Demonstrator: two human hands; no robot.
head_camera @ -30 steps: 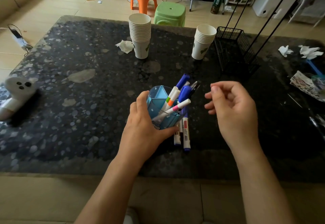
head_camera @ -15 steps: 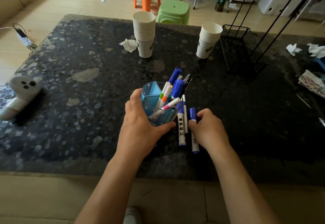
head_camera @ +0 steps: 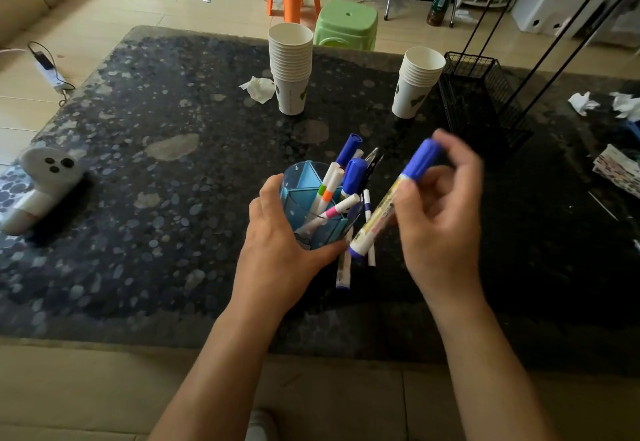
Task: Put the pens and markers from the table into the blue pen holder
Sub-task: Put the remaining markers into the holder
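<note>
With the left hand [head_camera: 280,250] wrapped around the blue pen holder [head_camera: 313,208] on the table [head_camera: 138,163], the right hand [head_camera: 440,219] pinches a blue-capped marker [head_camera: 391,201] aloft just beside it, apparently needing tipping upright over an open compartment.

The right hand [head_camera: 441,212] was blurred, so the exact place of its fingertips on the blue-capped marker [head_camera: 391,198] could not be read, and the print on the barrel was also smeared. The left hand [head_camera: 280,236] covered the near wall of the blue pen holder [head_camera: 311,181], and the lower ends of the pens inside were hidden behind that wall. Between the two hands, two markers on the table [head_camera: 344,271] were partly hidden by the holder and the held marker. Far right of the right hand, a patterned object [head_camera: 620,170] was cut by the picture's edge.
</note>
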